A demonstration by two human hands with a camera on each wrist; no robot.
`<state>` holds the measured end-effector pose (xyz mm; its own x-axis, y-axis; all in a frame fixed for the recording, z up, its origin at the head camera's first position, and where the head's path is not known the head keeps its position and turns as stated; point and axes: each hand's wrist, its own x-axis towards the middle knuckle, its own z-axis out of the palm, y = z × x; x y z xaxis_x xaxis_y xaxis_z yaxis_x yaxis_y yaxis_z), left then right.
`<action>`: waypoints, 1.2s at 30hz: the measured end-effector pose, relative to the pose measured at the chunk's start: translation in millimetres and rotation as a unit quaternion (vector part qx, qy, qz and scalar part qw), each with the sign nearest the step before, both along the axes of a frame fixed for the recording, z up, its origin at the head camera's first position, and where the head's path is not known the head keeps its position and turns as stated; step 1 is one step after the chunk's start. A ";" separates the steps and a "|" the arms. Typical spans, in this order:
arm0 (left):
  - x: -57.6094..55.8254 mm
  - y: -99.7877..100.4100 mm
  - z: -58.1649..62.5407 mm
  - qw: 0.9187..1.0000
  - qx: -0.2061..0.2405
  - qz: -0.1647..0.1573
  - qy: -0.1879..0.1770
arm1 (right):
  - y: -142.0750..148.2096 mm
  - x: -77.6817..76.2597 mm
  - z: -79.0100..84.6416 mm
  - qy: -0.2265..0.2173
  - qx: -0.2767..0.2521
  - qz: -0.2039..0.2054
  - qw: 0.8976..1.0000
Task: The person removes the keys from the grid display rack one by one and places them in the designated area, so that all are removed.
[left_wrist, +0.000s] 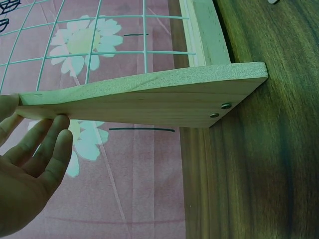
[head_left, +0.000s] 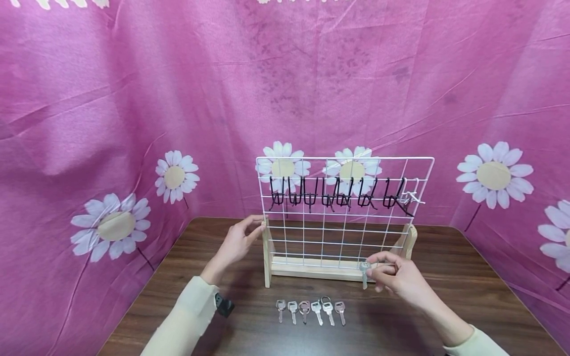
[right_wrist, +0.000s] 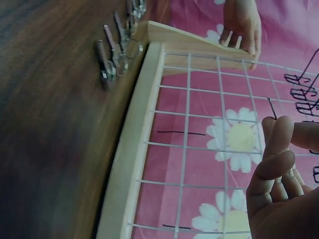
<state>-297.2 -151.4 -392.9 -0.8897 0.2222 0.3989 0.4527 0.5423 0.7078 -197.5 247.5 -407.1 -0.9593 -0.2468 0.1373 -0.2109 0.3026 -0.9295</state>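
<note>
My left hand [head_left: 236, 242] pinches the upper end of the rack's left wooden side panel [left_wrist: 139, 102] between thumb and fingertips. Between the thumb and fingers of my right hand [head_left: 403, 279], a silver key [head_left: 364, 281] points down in front of the rack's lower right part. Only a thin bit of that key [right_wrist: 271, 107] shows past the fingertips in the right wrist view. The rack carries an upright white wire grid [head_left: 345, 158]. Several black hooks [head_left: 343, 199] hang across it, with a white hook [head_left: 410, 197] at the right end.
Several keys [head_left: 316, 311], some with rings, lie in a row on the dark wooden table [head_left: 249, 336] before the rack. A wooden base bar [head_left: 311, 269] joins the rack's sides. Pink cloth [head_left: 222, 99] with white daisies hangs behind and around the table.
</note>
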 end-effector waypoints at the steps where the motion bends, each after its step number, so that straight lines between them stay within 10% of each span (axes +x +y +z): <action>1: 0.1 0.0 0.1 1.000 0.001 -0.001 0.000 | -0.1 -0.5 -2.2 -0.003 0.000 0.005 1.000; 36: -0.4 1.5 -0.4 1.000 0.019 -0.006 -0.007 | -14.5 -6.6 -67.6 -0.109 0.026 0.040 0.993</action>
<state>-297.6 -149.9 -393.3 -0.8928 0.2185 0.3938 0.4486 0.5098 0.7341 -204.1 233.0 -474.7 -0.9416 -0.3254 -0.0870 -0.0314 0.3421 -0.9391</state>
